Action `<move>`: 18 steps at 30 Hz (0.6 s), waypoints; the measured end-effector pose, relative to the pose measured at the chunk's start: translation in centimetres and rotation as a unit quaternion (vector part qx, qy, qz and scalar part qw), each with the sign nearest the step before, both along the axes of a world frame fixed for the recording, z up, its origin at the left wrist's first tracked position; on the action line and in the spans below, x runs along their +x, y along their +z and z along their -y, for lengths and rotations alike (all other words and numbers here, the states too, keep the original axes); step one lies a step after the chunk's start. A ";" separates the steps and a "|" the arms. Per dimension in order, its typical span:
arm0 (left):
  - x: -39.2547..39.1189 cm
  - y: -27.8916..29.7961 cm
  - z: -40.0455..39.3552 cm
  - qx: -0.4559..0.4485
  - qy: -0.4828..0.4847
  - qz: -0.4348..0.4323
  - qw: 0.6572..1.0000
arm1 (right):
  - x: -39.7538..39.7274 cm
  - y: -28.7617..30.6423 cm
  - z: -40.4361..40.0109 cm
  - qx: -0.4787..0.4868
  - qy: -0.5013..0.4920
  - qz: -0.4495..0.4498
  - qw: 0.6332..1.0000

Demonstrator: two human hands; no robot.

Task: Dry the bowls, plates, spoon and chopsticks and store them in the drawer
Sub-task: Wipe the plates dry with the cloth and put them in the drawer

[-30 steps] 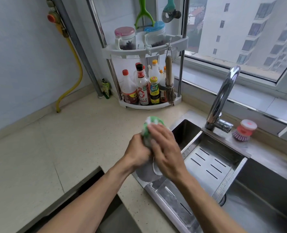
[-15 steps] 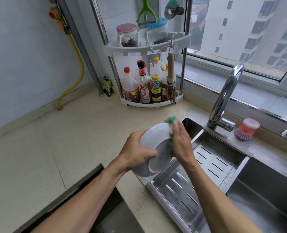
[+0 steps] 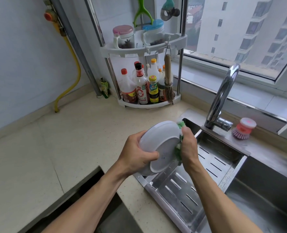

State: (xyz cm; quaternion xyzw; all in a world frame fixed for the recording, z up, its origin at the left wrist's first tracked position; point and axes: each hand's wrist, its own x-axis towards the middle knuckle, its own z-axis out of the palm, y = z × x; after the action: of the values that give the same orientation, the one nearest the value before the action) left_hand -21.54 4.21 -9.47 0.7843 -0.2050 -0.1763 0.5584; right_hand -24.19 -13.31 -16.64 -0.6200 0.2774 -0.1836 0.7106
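left hand [image 3: 136, 154] grips white bowl [image 3: 159, 145] by its rim, tilted on edge, underside facing camera, above sink's drain tray [image 3: 198, 187]. right hand [image 3: 189, 148] pinches green cloth [image 3: 179, 148] against bowl's right edge.

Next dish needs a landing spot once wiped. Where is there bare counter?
Bare counter lies between the wall, the condiment rack and the sink. Crowded: rack corner and faucet ledge with the brush.

I see 2 bare forearms reaching in from the bottom edge, no sleeves showing on either. My left hand [image 3: 136, 154] and right hand [image 3: 189, 148] wear no gloves, rings or watch.
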 end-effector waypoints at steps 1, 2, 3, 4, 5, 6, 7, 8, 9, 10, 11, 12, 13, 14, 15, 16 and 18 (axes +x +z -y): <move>-0.1 0.1 -0.1 -0.007 0.005 -0.012 1.000 | -0.1 0.5 0.1 0.008 -0.002 0.011 1.000; 0.1 0.3 -0.2 -0.009 0.002 -0.030 1.000 | -0.1 0.9 0.2 0.007 -0.002 0.024 1.000; 0.5 0.7 -0.2 -0.004 -0.011 -0.048 0.999 | -0.1 1.5 0.3 -0.003 0.008 0.035 0.999; 1.1 1.2 -0.2 0.013 -0.034 -0.062 0.997 | -0.1 1.9 0.3 -0.025 0.028 0.040 0.998; 1.7 1.6 0.0 0.046 -0.060 -0.063 0.995 | 0.0 2.4 0.3 -0.059 0.060 0.042 0.996; 2.3 2.0 0.2 0.085 -0.082 -0.052 0.992 | 0.2 2.7 0.2 -0.107 0.092 0.037 0.989; 2.6 2.3 0.4 0.115 -0.091 -0.042 0.988 | 0.5 2.9 0.1 -0.159 0.119 0.029 0.980; 2.7 2.2 0.7 0.128 -0.087 -0.039 0.987 | 0.6 3.1 0.0 -0.212 0.135 0.023 0.968; 2.6 2.0 0.8 0.128 -0.074 -0.045 0.988 | 0.5 3.2 -0.2 -0.252 0.145 0.021 0.957; 2.4 1.7 0.9 0.126 -0.056 -0.050 0.989 | 0.4 3.3 -0.7 -0.286 0.150 0.030 0.946; 2.2 1.4 0.9 0.124 -0.040 -0.051 0.990 | 0.2 3.3 -1.4 -0.322 0.153 0.041 0.933; 2.1 1.1 1.0 0.122 -0.027 -0.051 0.991 | -0.1 3.2 -2.2 -0.361 0.151 0.059 0.918; 2.0 0.7 1.1 0.119 -0.022 -0.048 0.991 | -0.4 2.9 -3.0 -0.390 0.145 0.079 0.906; 1.9 0.5 1.1 0.120 -0.021 -0.041 0.992 | -0.6 2.2 -3.5 -0.388 0.137 0.093 0.907; 1.8 0.3 1.1 0.123 -0.023 -0.035 0.992 | -0.6 1.6 -3.3 -0.356 0.130 0.087 0.921; 1.7 0.2 1.2 0.130 -0.025 -0.027 0.991 | -0.4 1.2 -2.8 -0.290 0.128 0.062 0.946; 1.5 -0.1 1.0 0.144 -0.024 -0.011 0.989 | 0.4 0.3 -1.3 -0.140 0.131 -0.009 0.981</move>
State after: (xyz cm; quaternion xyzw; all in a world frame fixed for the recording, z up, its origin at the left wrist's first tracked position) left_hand -20.06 3.21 -9.53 0.8490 -0.1902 -0.2264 0.4379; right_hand -23.79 -12.00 -16.33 -0.7462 0.1722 -0.1206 0.6317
